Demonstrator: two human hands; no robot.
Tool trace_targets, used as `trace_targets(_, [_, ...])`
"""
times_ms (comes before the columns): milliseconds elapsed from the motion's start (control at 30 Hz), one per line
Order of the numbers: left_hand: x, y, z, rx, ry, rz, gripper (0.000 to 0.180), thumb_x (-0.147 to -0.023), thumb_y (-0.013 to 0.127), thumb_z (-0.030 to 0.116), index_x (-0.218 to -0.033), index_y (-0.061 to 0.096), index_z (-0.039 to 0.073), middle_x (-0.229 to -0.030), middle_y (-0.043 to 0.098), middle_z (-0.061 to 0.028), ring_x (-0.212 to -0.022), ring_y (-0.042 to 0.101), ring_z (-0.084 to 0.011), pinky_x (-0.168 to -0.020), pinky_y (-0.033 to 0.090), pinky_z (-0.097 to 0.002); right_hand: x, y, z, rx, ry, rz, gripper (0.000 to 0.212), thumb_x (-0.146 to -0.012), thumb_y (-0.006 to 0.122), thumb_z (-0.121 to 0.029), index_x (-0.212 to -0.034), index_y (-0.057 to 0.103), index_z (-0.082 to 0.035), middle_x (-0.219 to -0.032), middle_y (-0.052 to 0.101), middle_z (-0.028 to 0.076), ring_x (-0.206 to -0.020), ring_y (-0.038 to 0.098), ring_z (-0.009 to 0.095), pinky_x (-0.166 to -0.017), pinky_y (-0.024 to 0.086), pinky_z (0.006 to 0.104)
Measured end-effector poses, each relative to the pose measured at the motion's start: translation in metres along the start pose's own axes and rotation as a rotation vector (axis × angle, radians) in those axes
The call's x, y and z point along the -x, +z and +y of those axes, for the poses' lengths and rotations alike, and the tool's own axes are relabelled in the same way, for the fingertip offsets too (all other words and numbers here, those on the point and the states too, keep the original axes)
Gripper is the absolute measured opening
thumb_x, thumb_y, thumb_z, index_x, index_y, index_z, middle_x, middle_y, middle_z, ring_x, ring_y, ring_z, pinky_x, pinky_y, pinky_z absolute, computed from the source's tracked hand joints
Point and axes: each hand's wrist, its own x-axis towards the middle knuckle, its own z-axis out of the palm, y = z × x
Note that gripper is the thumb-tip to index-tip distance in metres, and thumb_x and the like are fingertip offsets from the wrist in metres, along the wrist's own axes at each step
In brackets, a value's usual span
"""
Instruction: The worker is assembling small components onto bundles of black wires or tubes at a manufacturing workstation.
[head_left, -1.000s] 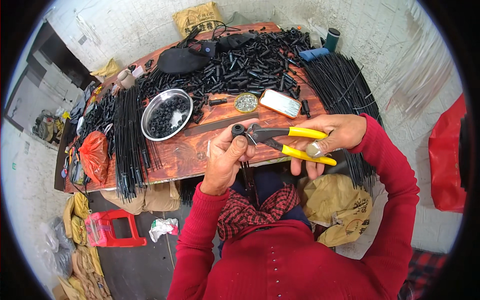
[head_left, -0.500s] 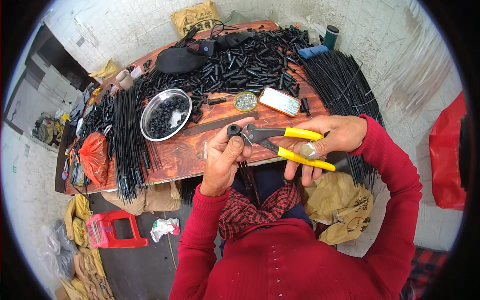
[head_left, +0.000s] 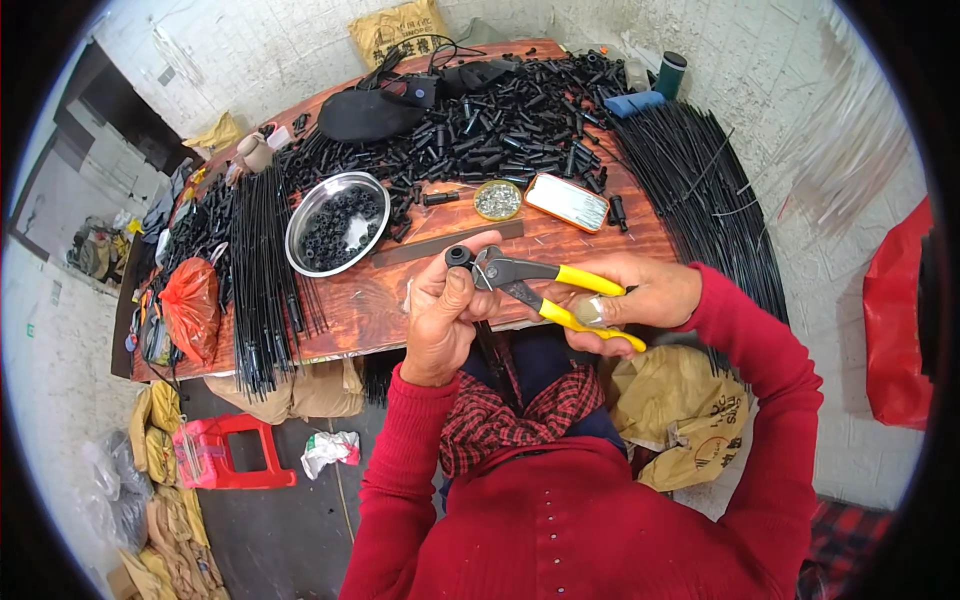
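Note:
My left hand (head_left: 437, 325) grips a black tubular plastic fitting (head_left: 459, 257) upright between thumb and fingers, its round holed end facing up. My right hand (head_left: 650, 292) is wrapped around pliers with yellow handles (head_left: 590, 279). The dark jaws (head_left: 492, 270) meet the fitting's right side, where a thin bit of metal shows; what exactly they bite is too small to tell. Something pale and roundish, perhaps a wrapping, covers part of my right thumb (head_left: 593, 311). Both hands are above the near edge of the reddish wooden table (head_left: 345, 318).
Behind my hands stand a steel bowl (head_left: 357, 234) of black rings, a round tin (head_left: 497, 200) of small metal pieces and a rectangular tin (head_left: 567, 202). Black fittings (head_left: 470, 130) are heaped farther back. Bundles of black rods (head_left: 700, 180) lie left and right. A red stool (head_left: 265, 455) is on the floor.
My right hand has closed in on the pliers, bringing the yellow handles nearer each other, and has shifted left. My left hand still holds the fitting, slightly farther left.

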Motion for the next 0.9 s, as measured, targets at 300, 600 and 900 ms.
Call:
trace_targets(300, [-0.003, -0.007, 0.006, 0.018, 0.009, 0.034, 0.054, -0.097, 0.061, 0.035, -0.132, 0.051, -0.005, -0.080, 0.057, -0.0011, -0.058, 0.033, -0.0024, -0.054, 0.027, -0.0195, -0.025, 0.016, 0.040, -0.145, -0.123, 0.036, 0.045, -0.102, 0.051, -0.026, -0.139, 0.042, -0.001, -0.080, 0.052, 0.006, -0.054, 0.044, 0.007, -0.050, 0.039, 0.0218])
trace_targets(600, [-0.001, -0.016, 0.006, 0.004, 0.021, 0.076, 0.054, -0.094, 0.062, 0.039, -0.123, 0.056, -0.007, -0.097, 0.060, -0.0072, -0.057, 0.035, -0.0025, -0.052, 0.028, -0.0191, -0.033, 0.044, 0.052, -0.301, -0.156, 0.080, 0.047, -0.103, 0.048, -0.041, -0.123, 0.048, 0.001, -0.077, 0.048, 0.001, -0.054, 0.044, 0.005, -0.046, 0.037, 0.0201])
trace_targets(900, [0.001, -0.039, 0.009, 0.290, 0.010, -0.237, 0.041, -0.095, 0.056, 0.039, -0.124, 0.059, 0.010, -0.095, 0.040, -0.0055, -0.064, 0.039, -0.0120, -0.056, 0.034, -0.0274, -0.051, 0.101, 0.052, -0.949, -0.077, -0.111, 0.040, -0.105, 0.043, -0.041, -0.108, 0.051, -0.002, -0.063, 0.039, -0.006, -0.041, 0.029, -0.001, -0.036, 0.026, 0.0173])
